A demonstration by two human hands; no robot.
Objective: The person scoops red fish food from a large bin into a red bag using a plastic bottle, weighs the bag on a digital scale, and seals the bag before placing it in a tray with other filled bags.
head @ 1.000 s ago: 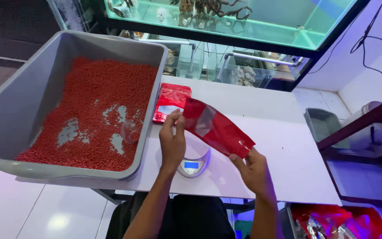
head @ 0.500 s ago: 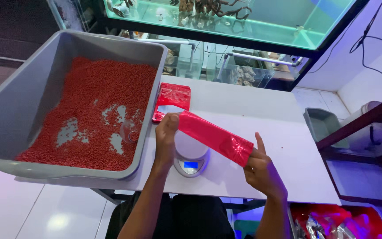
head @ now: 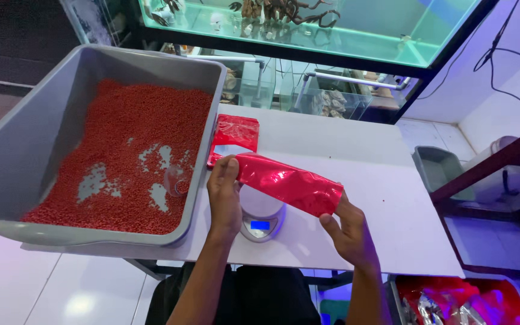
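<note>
The red foil pouch (head: 289, 188) is held flat and level between both hands, just above the small digital scale (head: 261, 216) on the white table (head: 392, 204). The left hand (head: 224, 198) pinches its upper-left end, thumb and fingers pressed together on the foil; the right hand (head: 351, 232) grips the lower-right end, fingers curled under and thumb on top. The pouch looks flat and unfilled — by my reading it is being readied, and opening its mouth would call for a change of grip at one end. Just beside the left hand, the large grey tub (head: 25, 156) holds a bed of small red pellets (head: 145, 132), thinned to bare patches near the front, with a clear scoop (head: 176, 180) lying in them. More red pouches (head: 235, 137) lie flat behind — a bin (head: 452, 301) of others sits lower right
</note>
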